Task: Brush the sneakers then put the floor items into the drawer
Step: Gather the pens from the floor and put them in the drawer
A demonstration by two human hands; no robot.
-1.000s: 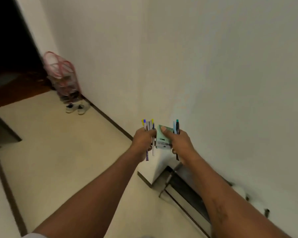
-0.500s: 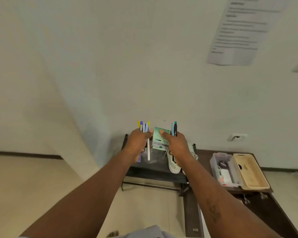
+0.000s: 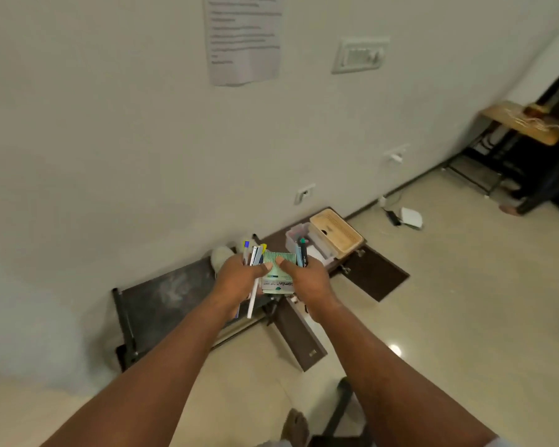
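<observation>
A glossy cream floor [image 3: 449,317] meets a plain wall. Against the wall stands a low dark rack [image 3: 162,301] with a white sneaker [image 3: 221,256] on it; whether it is brushed cannot be told. Beside the rack, a clear plastic bin [image 3: 292,237], probably the drawer, sits open next to its slatted wooden lid [image 3: 334,233]. Above the rack, both thumbs pinch a green card carton [image 3: 278,280]. The left hand [image 3: 236,279] also clasps slim pens [image 3: 254,253], and the right hand [image 3: 309,282] clasps two more. Gathering seems done; stowing remains.
</observation>
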